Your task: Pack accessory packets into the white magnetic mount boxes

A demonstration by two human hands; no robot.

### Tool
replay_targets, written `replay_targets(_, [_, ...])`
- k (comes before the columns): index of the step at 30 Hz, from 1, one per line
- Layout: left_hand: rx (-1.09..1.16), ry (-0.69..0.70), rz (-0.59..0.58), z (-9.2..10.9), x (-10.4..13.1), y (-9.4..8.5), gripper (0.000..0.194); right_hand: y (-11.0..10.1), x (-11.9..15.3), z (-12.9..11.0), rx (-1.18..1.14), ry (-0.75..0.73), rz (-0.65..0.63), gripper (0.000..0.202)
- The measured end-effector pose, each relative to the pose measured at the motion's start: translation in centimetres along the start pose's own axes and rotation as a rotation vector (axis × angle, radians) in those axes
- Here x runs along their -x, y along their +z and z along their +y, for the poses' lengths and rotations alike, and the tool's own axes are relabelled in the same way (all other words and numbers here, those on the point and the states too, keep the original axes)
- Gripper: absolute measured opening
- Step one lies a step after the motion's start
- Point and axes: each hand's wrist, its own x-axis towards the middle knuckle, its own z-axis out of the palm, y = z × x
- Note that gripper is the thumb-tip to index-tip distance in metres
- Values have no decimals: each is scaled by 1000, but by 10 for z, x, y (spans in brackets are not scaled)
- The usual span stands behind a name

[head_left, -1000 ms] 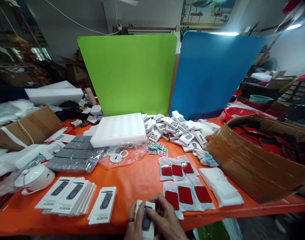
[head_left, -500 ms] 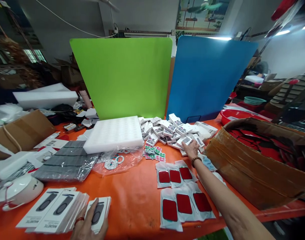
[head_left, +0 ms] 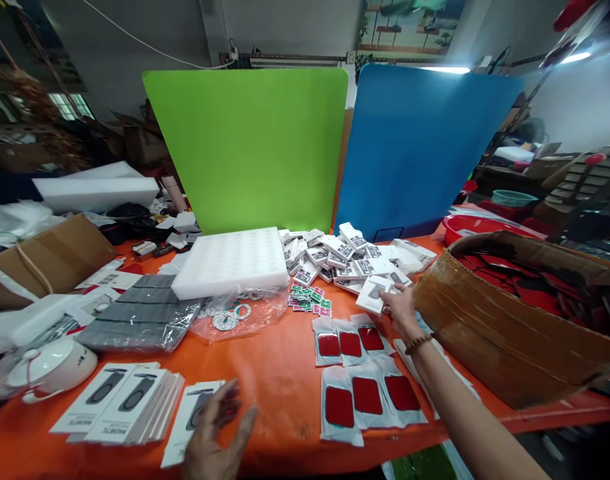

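Observation:
My right hand (head_left: 403, 310) pinches the edge of a small white box (head_left: 373, 295) with a grey picture on its face, at the front of a heap of similar boxes (head_left: 352, 257). Low in the view, my left hand (head_left: 217, 430) is open, its fingers spread and holding nothing. Beside and partly under it lies a flat white printed box (head_left: 177, 430) showing a dark ring holder. Left of that sits a stack of boxes (head_left: 129, 407) marked MAGNETIC. Red square pads in clear sleeves (head_left: 352, 393) lie in two rows near my right forearm.
A brown carton (head_left: 485, 340) of red and black pieces stands at the right. Green and red stickers (head_left: 309, 299), a white foam block (head_left: 232, 261), a grey plastic-wrapped pack (head_left: 139, 313) and a white lidded pot (head_left: 55, 367) are on the orange table (head_left: 275, 373). Green (head_left: 249, 147) and blue (head_left: 419, 153) boards stand behind.
My right hand has drawn a small box from the heap toward me. My left hand has let go of the flat white boxes, opened and moved right.

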Motion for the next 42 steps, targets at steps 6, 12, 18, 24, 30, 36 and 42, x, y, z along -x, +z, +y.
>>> replay_targets(6, [792,-536,-437,36,24,64,74,10,169,19,-156,183,-722,64])
replay_targets(12, [857,-810,-575,57,37,37,52,23,187,19,355,-125,-1133,32])
replay_targets(18, [865,-981,-514,39,50,25,49,47,82,15,873,-554,-730,16])
replay_targets(24, [904,-923,-544,28,56,30,44,72,58,26,926,-508,-860,14])
replay_targets(30, [936,-926,-511,27,55,26,43,80,70,22,765,-428,-1025,18])
replay_targets(36, [951,-940,-509,26,57,24,34,90,70,29,583,-342,-982,28])
replay_targets(42, [958,-950,-498,27,59,22,29,97,68,31,464,-207,-1006,27])
